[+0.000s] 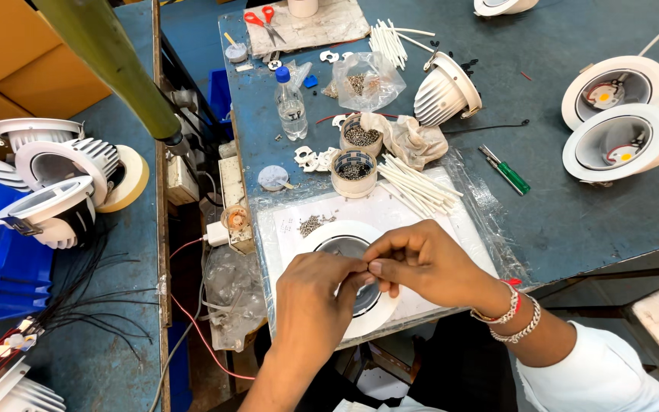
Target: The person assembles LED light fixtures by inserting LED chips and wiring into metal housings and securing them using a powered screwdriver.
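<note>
Both hands pinch together | held part hidden | downlight ring half covered

Bright even overhead light, soft shadows, sharp centre, edges perhaps slightly warped

bare left arm; right wrist wears red thread and two silver bead bracelets, white sleeve above.

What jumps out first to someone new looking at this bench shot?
The two hands, left hand and right hand, meet fingertip to fingertip at bottom centre, over a white round downlight housing on a plastic-covered sheet. Just behind it stand two small tubs of screws and a bundle of white sleeves. More white downlights sit at the right edge, and others are piled at the left.
</note>
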